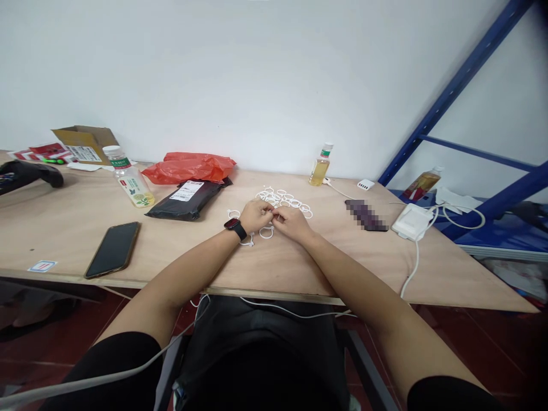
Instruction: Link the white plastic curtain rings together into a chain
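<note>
My left hand (256, 216), with a black watch (235, 229) on its wrist, is closed in a pinch. Its fingertips meet those of my right hand (294, 223), which is pinched too. Whatever lies between the fingers is too small and too covered to make out. Just beyond both hands spreads a loose pile of thin white plastic rings (295, 203), each with a small tab. A single ring (266, 232) lies in front of the hands. Two more rest by my left hand, one at its far left and one partly under the wrist.
Left of the hands are a black parcel (188, 201), a red plastic bag (188, 166), a bottle (133, 184), a phone (113, 249) and a cardboard box (85, 142). On the right are another bottle (319, 170), a blurred dark object (366, 215) and a white charger (412, 221) with cables.
</note>
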Available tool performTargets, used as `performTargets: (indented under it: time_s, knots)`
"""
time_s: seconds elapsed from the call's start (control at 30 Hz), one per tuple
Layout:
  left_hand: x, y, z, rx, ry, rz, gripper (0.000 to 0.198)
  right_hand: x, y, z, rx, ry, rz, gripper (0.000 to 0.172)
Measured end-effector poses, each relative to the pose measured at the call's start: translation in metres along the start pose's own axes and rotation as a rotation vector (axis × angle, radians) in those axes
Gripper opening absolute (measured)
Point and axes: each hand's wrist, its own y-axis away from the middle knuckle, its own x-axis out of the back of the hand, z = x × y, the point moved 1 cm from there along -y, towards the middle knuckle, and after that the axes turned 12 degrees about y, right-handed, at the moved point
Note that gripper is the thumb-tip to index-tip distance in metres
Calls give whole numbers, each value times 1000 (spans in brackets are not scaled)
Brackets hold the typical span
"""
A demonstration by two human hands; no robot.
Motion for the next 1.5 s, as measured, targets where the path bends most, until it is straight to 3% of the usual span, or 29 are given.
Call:
performTargets:
  time_s: [0.17,0.3,0.5,0.67,0.83,0.97,1.07,1.2,1.33,1.5]
  knots:
    - [1,0,-9,56,-24,46,29,2,-1,13,-105,-80,25,21]
    - [4,0,-21,146,-104,-39,32,6,0,44,-303,-57,47,22]
    - [7,1,-25,163,-189,-101,22,6,7,90,-478,230,-78,23]
    - [5,2,-26,144,-213,-141,21,-5,13,104,-556,329,-162,28]
    - [5,2,-28,94,-172,-136,23,-5,13,99,-563,320,-174,33]
    - [6,1,-28,34,-132,-92,21,4,9,92,-556,256,-59,28]
    - [6,0,-26,-13,-101,-64,20,5,5,80,-515,47,25,22]
    - [5,0,-19,-58,-13,-31,26,-1,2,50,-425,-304,24,29]
    - [3,1,-12,-69,30,-58,26,-4,1,23,-317,-367,15,24]
    - [2,1,-10,-59,43,-59,22,-4,2,17,-260,-452,35,19]
